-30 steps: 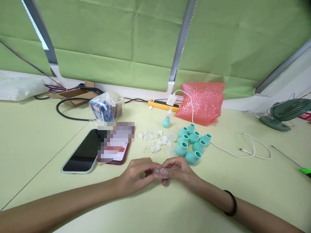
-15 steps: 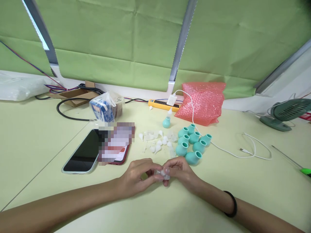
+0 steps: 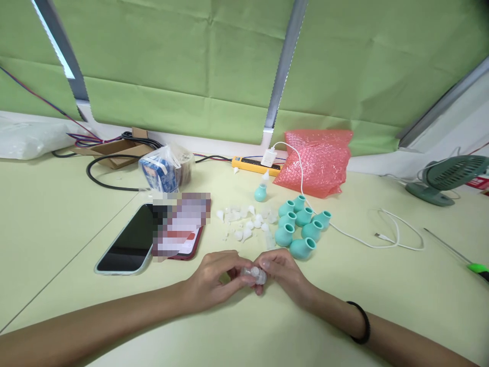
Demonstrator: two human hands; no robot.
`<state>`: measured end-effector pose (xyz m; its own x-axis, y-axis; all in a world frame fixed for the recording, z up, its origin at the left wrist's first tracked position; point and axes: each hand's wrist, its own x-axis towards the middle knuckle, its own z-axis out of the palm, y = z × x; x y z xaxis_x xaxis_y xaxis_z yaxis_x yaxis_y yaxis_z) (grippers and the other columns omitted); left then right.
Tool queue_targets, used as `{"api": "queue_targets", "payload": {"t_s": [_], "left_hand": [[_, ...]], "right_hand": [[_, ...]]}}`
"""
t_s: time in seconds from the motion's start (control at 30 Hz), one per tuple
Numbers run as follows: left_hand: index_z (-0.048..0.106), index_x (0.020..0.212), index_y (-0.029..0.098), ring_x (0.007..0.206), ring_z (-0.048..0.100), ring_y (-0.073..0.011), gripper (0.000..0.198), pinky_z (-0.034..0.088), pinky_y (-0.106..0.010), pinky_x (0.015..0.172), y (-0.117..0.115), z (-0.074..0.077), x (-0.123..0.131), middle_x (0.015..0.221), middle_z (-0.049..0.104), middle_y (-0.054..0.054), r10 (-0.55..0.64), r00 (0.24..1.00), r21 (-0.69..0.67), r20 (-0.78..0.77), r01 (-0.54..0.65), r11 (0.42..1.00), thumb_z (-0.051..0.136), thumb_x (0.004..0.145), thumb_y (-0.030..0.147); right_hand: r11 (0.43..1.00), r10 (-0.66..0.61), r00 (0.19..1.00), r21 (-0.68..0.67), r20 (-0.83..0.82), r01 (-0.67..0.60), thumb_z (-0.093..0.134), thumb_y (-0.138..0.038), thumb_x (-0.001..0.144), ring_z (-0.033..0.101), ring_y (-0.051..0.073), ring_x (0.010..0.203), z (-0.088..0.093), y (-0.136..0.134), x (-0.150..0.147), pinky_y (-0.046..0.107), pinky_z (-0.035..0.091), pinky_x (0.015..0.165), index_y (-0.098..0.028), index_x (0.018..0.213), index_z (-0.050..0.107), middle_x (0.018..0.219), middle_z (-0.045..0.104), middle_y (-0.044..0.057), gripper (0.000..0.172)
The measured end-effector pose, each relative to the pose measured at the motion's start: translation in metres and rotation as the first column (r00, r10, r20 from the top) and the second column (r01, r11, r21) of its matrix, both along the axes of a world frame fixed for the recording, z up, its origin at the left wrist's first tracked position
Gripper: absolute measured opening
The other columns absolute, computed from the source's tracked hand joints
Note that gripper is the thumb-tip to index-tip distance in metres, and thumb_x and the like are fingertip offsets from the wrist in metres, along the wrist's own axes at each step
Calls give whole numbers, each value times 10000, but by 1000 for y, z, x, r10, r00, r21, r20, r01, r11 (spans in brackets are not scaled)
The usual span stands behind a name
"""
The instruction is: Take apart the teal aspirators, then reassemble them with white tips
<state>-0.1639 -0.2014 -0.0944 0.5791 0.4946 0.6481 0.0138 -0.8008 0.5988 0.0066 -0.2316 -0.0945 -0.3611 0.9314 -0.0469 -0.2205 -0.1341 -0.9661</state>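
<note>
A small clear plastic tube-like part [image 3: 256, 275] is held just above the table, between both hands. My left hand [image 3: 216, 280] pinches its left end between thumb and fingers. At its right end, my right hand [image 3: 284, 274] has its thumb and curled fingers closed on the part. Beyond the hands lie loose white teardrop-shaped tips [image 3: 247, 233] and more clear plastic parts [image 3: 233, 214]. Several hollow teal rubber bulbs [image 3: 284, 235] stand grouped at the right, mouths open. Farther back, one teal bulb with a clear neck and white tip [image 3: 260, 192] stands upright.
Two phones [image 3: 126, 239] [image 3: 183, 224] lie at the left. Behind are a plastic-wrapped packet [image 3: 162, 171], a yellow power strip [image 3: 248, 165] and a pink bubble-wrap bag [image 3: 315, 160]. On the right are a white cable [image 3: 359, 243], a green fan [image 3: 451, 173] and a screwdriver [image 3: 477, 268].
The right thumb has shifted slightly up off the clear part, so more of it shows. Both hands stay in nearly the same place. The view has moved slightly.
</note>
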Motion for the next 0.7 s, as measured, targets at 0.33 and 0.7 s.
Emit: {"api": "queue_targets", "payload": {"t_s": [0.33,0.7], "left_hand": [[595,873,112,509,514,-96,136,418,-188,473,0,-1,0,590,588,-26,5,1000,2,-17,-5,1000,549,757,166],[584,879,125,571,530,-104,138,446,-201,523,1,2,0,655,594,-40,0,1000,-62,15,1,998,535,757,165]], "right_hand": [[1000,0,996,27,89,-3,630,-331,665,531,84,411,5,1,0,200,430,415,-102,614,607,490,582,4,236],[991,-106,993,90,50,102,624,-358,665,544,99,467,1,-3,-2,229,461,474,-114,681,646,554,607,25,246]]}}
